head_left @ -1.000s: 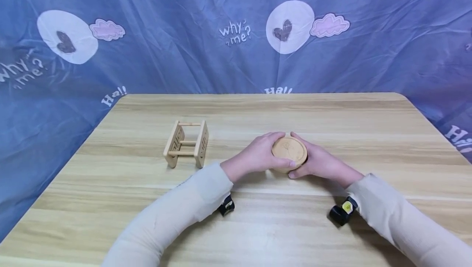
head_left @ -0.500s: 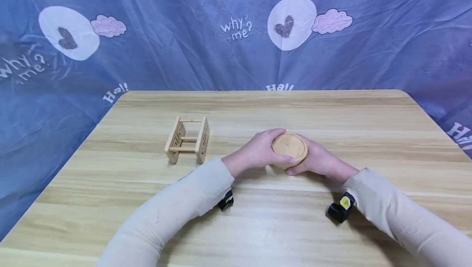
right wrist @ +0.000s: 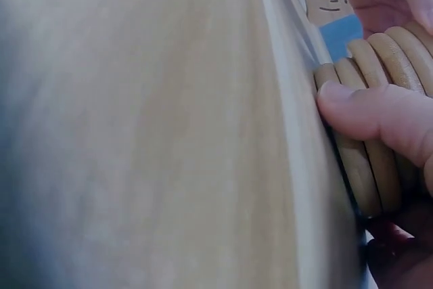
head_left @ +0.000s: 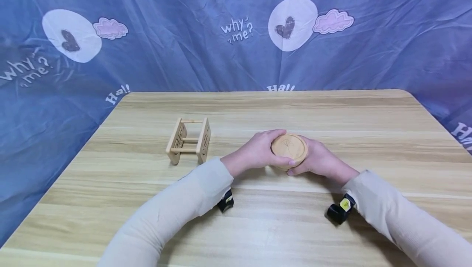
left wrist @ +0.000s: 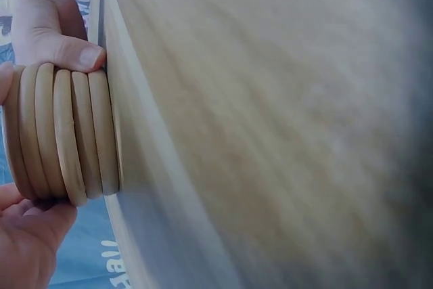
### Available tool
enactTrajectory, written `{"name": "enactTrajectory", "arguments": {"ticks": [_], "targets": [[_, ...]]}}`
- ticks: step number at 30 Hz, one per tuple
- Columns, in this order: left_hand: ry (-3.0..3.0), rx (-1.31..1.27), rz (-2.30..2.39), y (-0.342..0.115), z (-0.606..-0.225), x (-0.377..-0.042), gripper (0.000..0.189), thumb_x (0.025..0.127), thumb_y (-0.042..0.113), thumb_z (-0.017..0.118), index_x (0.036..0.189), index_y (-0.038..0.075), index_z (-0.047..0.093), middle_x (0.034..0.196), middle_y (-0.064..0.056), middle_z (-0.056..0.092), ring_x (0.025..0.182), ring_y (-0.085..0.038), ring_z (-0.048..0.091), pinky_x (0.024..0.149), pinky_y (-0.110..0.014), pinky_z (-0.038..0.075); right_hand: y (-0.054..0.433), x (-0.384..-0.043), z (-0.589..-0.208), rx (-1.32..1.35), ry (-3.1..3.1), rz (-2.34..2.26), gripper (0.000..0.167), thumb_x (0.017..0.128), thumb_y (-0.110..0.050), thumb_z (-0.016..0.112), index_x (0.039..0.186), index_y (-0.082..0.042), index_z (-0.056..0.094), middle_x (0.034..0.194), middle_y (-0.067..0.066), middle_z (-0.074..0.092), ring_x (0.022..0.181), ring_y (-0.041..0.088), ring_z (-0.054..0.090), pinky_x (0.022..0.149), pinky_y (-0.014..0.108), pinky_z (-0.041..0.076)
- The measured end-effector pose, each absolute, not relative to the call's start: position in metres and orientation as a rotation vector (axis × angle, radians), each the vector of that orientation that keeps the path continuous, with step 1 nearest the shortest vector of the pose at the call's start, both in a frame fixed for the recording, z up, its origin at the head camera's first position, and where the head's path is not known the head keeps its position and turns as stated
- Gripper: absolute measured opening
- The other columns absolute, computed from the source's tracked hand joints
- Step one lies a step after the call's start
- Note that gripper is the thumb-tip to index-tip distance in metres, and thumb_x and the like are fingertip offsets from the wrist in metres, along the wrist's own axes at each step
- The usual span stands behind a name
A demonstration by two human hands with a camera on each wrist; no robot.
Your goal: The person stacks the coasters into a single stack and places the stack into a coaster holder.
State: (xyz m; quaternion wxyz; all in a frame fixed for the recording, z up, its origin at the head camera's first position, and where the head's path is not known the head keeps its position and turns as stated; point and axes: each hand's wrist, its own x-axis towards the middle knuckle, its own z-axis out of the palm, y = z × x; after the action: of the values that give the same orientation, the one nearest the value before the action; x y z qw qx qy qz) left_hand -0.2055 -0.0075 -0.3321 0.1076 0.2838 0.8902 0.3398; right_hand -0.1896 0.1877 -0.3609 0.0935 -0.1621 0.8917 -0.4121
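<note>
In the head view a stack of round wooden coasters stands right of the table's middle, a line drawing on its top one. My left hand holds the upper part from the left, its thumb across the near rim. From the right, my right hand grips the lower part, with its thumb on the near side in the right wrist view. Several coasters show edge-on in the left wrist view, a middle one jutting out slightly. Some fingers are hidden behind the stack.
A small wooden rack with carved side panels and crossbars stands on the table to the left of the hands. Behind the table's far edge hangs a blue printed curtain. Black wrist cameras sit under both sleeves.
The head view has shifted slightly. My right hand's fingers, at first visible at the far rim of the top coaster, now sit lower behind the stack. The left hand keeps its grip.
</note>
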Motion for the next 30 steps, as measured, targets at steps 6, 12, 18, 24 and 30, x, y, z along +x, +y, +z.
{"name": "enactTrajectory", "arguments": {"ticks": [6, 12, 18, 24, 30], "targets": [[2.619, 0.861, 1.018, -0.014, -0.333, -0.206, 0.085, 0.067, 0.042, 0.079, 0.138, 0.011, 0.042, 0.135, -0.005, 0.051, 0.121, -0.017, 0.049, 0.1, -0.026, 0.038, 0.181, -0.185, -0.355, -0.542, 2.751, -1.13, 0.089, 0.048, -0.026, 0.09, 0.123, 0.003, 0.05, 0.113, 0.018, 0.062, 0.104, 0.032, 0.056, 0.091, 0.049, 0.041], [2.587, 0.837, 1.043, -0.014, -0.335, -0.206, 0.084, 0.068, 0.039, 0.079, 0.138, 0.013, 0.041, 0.129, -0.006, 0.055, 0.114, -0.015, 0.052, 0.096, -0.027, 0.041, 0.18, -0.183, -0.354, -0.464, 2.733, -1.149, 0.09, 0.049, -0.019, 0.089, 0.127, 0.0, 0.048, 0.116, 0.018, 0.061, 0.106, 0.032, 0.055, 0.094, 0.049, 0.038], [2.565, 0.854, 1.137, -0.019, -0.338, -0.21, 0.077, 0.068, 0.034, 0.08, 0.134, 0.016, 0.043, 0.12, -0.005, 0.06, 0.105, -0.012, 0.055, 0.091, -0.025, 0.043, 0.18, -0.183, -0.353, -0.461, 2.69, -1.227, 0.089, 0.053, -0.013, 0.084, 0.131, -0.001, 0.044, 0.12, 0.017, 0.058, 0.11, 0.03, 0.052, 0.097, 0.048, 0.036], [2.569, 0.924, 1.064, -0.028, -0.337, -0.214, 0.075, 0.069, 0.035, 0.079, 0.132, 0.018, 0.042, 0.117, -0.003, 0.062, 0.103, -0.012, 0.057, 0.09, -0.027, 0.044, 0.181, -0.184, -0.352, -0.486, 2.626, -1.302, 0.094, 0.054, -0.011, 0.083, 0.137, -0.001, 0.038, 0.126, 0.017, 0.054, 0.113, 0.029, 0.049, 0.099, 0.045, 0.034], [2.567, 0.934, 1.025, -0.032, -0.334, -0.216, 0.072, 0.07, 0.037, 0.077, 0.131, 0.018, 0.042, 0.116, -0.002, 0.063, 0.101, -0.011, 0.058, 0.089, -0.026, 0.045, 0.183, -0.184, -0.357, -0.468, 2.375, -1.564, 0.1, 0.059, -0.004, 0.081, 0.143, 0.001, 0.027, 0.134, 0.02, 0.046, 0.115, 0.028, 0.048, 0.096, 0.03, 0.04]]}}
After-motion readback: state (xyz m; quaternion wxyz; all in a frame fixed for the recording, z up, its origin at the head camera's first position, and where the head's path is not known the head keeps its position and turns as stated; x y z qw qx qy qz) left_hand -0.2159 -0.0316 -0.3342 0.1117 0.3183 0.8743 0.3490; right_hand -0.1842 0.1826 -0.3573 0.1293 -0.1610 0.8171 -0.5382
